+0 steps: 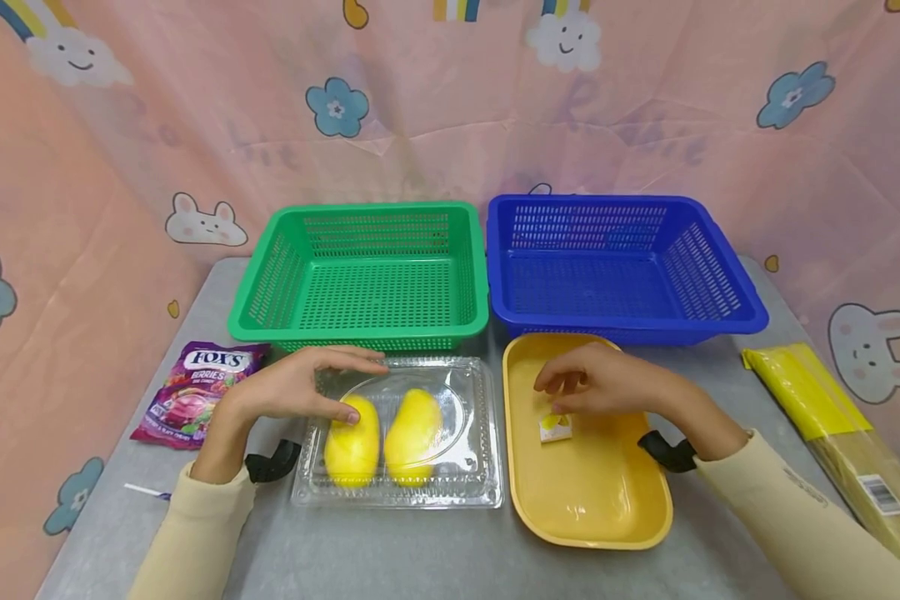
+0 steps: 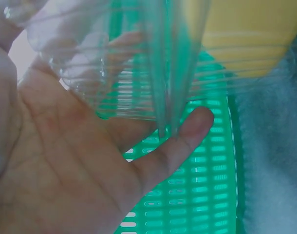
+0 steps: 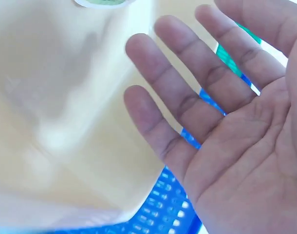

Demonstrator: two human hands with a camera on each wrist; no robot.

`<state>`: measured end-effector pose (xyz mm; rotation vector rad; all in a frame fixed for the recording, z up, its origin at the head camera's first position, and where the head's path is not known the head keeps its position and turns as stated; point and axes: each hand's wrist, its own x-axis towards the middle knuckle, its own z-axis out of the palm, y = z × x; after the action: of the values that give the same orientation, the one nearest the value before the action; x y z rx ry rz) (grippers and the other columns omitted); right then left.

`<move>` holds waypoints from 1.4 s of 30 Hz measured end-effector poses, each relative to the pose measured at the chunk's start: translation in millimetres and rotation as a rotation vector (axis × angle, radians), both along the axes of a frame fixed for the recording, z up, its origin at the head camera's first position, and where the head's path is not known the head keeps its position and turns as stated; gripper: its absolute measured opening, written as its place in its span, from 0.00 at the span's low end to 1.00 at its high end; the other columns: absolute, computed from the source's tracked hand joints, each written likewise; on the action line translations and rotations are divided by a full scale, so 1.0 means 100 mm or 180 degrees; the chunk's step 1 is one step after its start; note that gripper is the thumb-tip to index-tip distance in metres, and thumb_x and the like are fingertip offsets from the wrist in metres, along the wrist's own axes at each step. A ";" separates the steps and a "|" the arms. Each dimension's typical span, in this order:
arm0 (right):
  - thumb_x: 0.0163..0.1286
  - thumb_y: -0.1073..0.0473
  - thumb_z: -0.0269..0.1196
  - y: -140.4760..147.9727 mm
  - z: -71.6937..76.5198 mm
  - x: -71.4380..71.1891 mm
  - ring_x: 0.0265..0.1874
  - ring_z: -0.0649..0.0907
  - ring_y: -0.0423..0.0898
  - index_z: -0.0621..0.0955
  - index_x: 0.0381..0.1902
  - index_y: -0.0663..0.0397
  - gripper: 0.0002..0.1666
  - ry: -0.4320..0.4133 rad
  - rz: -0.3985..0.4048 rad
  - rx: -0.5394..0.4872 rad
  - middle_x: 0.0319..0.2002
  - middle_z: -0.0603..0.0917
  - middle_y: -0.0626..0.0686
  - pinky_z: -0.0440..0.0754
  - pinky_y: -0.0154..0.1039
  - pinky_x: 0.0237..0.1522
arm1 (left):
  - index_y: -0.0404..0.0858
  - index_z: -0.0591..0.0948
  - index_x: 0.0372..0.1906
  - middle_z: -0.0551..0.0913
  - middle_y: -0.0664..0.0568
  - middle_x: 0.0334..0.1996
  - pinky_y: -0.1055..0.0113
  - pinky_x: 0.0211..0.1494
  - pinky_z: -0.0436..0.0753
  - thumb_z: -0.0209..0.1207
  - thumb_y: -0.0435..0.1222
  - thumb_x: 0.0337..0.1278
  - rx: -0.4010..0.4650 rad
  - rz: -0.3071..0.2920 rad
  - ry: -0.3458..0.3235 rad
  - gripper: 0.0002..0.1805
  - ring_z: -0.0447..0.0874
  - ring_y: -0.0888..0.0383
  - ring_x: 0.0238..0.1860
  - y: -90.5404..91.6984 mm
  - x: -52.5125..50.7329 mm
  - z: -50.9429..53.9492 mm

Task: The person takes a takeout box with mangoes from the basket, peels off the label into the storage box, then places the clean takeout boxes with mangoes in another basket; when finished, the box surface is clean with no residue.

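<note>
A clear plastic container (image 1: 461, 492) holds two yellow mango-shaped fruits (image 1: 352, 450), (image 1: 414, 433). My left hand (image 1: 292, 385) is over its left side, fingers extended and apart; the left wrist view shows the fingers (image 2: 163, 161) by the clear plastic edges, and contact is unclear. To the right lies a yellow tray (image 1: 570, 508) with a small white-and-yellow piece (image 1: 555, 429) inside. My right hand (image 1: 607, 382) hangs over that tray, fingertips close above the piece. Its fingers (image 3: 187, 102) look loosely extended and hold nothing in the right wrist view.
Behind stand a green basket (image 1: 378, 333) and a blue basket (image 1: 630, 321), side by side. A purple FOX'S candy bag (image 1: 187, 400) and a white stick (image 1: 144, 489) lie at the left. A long yellow-and-clear package (image 1: 847, 442) lies along the right edge of the grey table (image 1: 390, 558).
</note>
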<state>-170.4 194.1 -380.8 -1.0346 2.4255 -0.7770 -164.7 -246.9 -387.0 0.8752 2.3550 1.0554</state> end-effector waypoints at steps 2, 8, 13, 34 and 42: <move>0.67 0.58 0.70 0.04 0.00 0.01 0.38 0.85 0.37 0.87 0.48 0.52 0.12 0.0003 -0.0135 -0.0067 0.42 0.90 0.49 0.86 0.41 0.46 | 0.54 0.80 0.67 0.72 0.52 0.74 0.42 0.72 0.73 0.74 0.44 0.54 0.0034 -0.0038 -0.0001 0.32 0.68 0.47 0.75 -0.01 -0.01 0.00; 0.68 0.56 0.70 0.20 0.03 0.08 0.41 0.85 0.36 0.87 0.49 0.47 0.12 0.0121 -0.0606 -0.0269 0.43 0.90 0.47 0.86 0.40 0.48 | 0.56 0.78 0.69 0.65 0.47 0.78 0.37 0.72 0.70 0.71 0.42 0.59 0.0057 -0.0106 -0.0065 0.31 0.61 0.43 0.78 -0.10 -0.02 0.00; 0.69 0.61 0.68 0.39 0.05 0.14 0.38 0.84 0.35 0.87 0.49 0.44 0.12 0.0433 -0.0867 -0.0613 0.40 0.90 0.42 0.83 0.32 0.44 | 0.55 0.77 0.70 0.62 0.45 0.79 0.46 0.66 0.76 0.71 0.41 0.59 0.0072 -0.0099 -0.0227 0.33 0.61 0.43 0.77 -0.20 -0.02 0.01; 0.73 0.51 0.64 1.20 0.03 0.11 0.54 0.73 0.33 0.84 0.58 0.53 0.20 0.1094 -0.3176 -0.1186 0.49 0.79 0.23 0.69 0.33 0.59 | 0.51 0.75 0.72 0.65 0.44 0.77 0.65 0.45 0.80 0.70 0.41 0.58 -0.0003 -0.0072 -0.0178 0.35 0.72 0.45 0.62 -0.25 -0.05 -0.01; 0.72 0.50 0.65 1.36 -0.22 0.00 0.78 0.57 0.61 0.78 0.66 0.58 0.29 0.1085 -0.3448 -0.1023 0.76 0.68 0.58 0.46 0.70 0.77 | 0.44 0.75 0.71 0.65 0.39 0.77 0.67 0.35 0.80 0.69 0.36 0.61 0.0253 -0.0262 -0.0263 0.33 0.76 0.59 0.29 -0.28 -0.09 -0.06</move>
<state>-170.5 329.7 -403.0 0.2168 3.1812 -1.4248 -173.8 -274.6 -393.3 0.9307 2.2033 1.1362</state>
